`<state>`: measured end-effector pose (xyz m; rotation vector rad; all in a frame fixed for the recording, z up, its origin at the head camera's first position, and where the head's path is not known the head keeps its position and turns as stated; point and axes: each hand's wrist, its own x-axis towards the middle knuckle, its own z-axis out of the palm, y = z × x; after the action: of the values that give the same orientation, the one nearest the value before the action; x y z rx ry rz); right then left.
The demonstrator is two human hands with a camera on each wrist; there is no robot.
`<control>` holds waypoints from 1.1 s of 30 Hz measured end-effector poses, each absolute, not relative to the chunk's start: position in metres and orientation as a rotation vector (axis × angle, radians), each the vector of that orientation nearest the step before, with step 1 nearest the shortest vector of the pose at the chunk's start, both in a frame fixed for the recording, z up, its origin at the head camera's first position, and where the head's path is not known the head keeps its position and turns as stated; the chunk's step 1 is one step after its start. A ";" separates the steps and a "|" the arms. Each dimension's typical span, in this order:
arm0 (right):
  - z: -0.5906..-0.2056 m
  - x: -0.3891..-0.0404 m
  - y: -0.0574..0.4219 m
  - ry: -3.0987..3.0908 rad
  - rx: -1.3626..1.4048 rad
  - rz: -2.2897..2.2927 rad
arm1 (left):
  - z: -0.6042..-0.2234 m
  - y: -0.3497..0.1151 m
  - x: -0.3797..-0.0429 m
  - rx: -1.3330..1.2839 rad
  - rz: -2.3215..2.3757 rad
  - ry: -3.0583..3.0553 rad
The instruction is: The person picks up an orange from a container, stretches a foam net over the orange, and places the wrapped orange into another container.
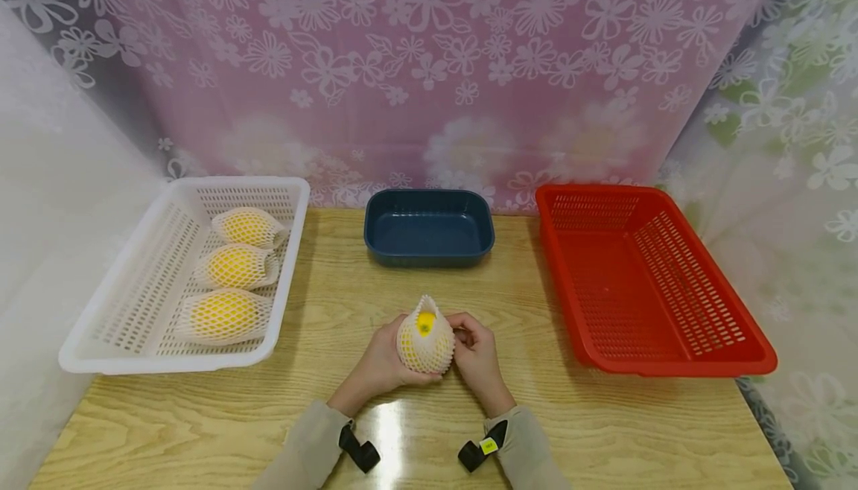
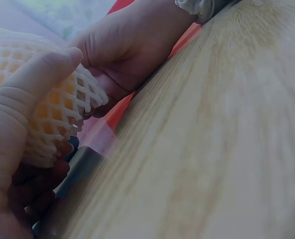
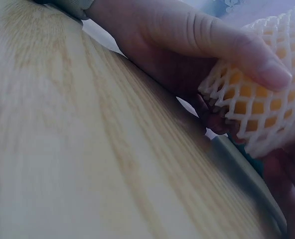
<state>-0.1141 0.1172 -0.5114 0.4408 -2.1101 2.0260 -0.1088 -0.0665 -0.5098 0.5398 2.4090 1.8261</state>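
A yellow fruit [image 1: 425, 322] sits in a white foam net sleeve [image 1: 427, 352], held over the table near its front. The net's upper end stands apart, so the bare fruit shows there. My left hand [image 1: 387, 358] grips the netted fruit from the left, its thumb over the mesh in the left wrist view. On the other side, my right hand [image 1: 478, 360] has bent fingers at the net's right edge and pinches it. Part of the right fingers is hidden behind the net. Just beyond the hands stands a dark blue tray [image 1: 429, 260].
At left, a white plastic basket [image 1: 284, 281] holds three netted yellow fruits [image 1: 224, 315]. A red plastic basket [image 1: 583, 326] stands at right. Beneath everything is a wood-grain table [image 1: 630, 430]; a pink floral curtain [image 1: 415, 103] hangs behind.
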 end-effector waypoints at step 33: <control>-0.525 -0.117 0.124 -1.935 0.743 2.406 | -0.523 -0.072 -0.116 0.409 2.049 2.220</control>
<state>-0.1167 0.1235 -0.5249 0.7434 -1.9352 2.4061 -0.1158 -0.0718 -0.5229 0.4086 2.2200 2.0494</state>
